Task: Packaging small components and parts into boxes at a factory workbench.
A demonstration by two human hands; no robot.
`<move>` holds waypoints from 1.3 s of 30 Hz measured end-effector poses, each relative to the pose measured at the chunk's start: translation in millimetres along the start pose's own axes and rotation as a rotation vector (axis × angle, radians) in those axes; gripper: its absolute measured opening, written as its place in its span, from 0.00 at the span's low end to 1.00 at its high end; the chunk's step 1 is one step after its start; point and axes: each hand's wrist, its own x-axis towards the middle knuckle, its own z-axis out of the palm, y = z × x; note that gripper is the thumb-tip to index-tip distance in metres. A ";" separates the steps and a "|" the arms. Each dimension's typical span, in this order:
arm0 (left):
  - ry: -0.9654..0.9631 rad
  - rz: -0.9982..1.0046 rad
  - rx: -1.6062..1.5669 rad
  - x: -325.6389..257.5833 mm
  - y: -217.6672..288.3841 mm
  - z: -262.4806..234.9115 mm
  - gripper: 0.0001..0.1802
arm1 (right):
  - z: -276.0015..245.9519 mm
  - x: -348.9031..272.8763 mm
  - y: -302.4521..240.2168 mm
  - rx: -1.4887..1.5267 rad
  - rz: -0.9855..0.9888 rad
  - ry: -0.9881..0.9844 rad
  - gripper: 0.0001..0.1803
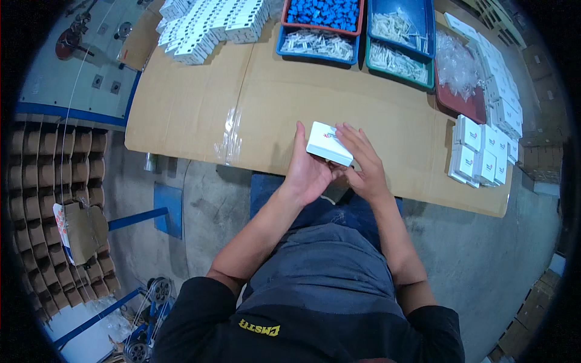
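Note:
A small white box (327, 143) with a coloured mark on its lid is held over the near edge of the cardboard-covered table (200, 109). My left hand (305, 172) cups it from below and the left, thumb up along its side. On the box's right end my right hand (363, 163) grips, fingers spread over the edge. Both forearms come up from my lap.
Finished white boxes (481, 151) stand in rows at the right. Flat white box blanks (206, 27) are piled at the far left. Blue and green bins (399, 39) hold white and blue small parts. A red tray (460, 66) holds clear bags. Cardboard dividers (54, 193) fill the left.

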 end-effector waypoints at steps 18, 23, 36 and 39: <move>0.174 0.047 0.188 3.4 -9.1 -14.6 0.36 | 8.6 -2.0 -0.6 0.190 0.121 0.066 0.24; 0.307 0.352 0.453 11.7 -23.1 -26.6 0.33 | 14.3 1.0 -8.5 0.084 0.095 0.108 0.24; 0.317 0.175 0.494 5.7 -14.9 -17.6 0.44 | 10.2 3.1 -12.4 0.188 0.081 -0.033 0.25; 0.307 0.277 0.546 12.3 -21.4 -27.0 0.41 | 13.6 0.1 1.2 0.346 0.143 -0.026 0.24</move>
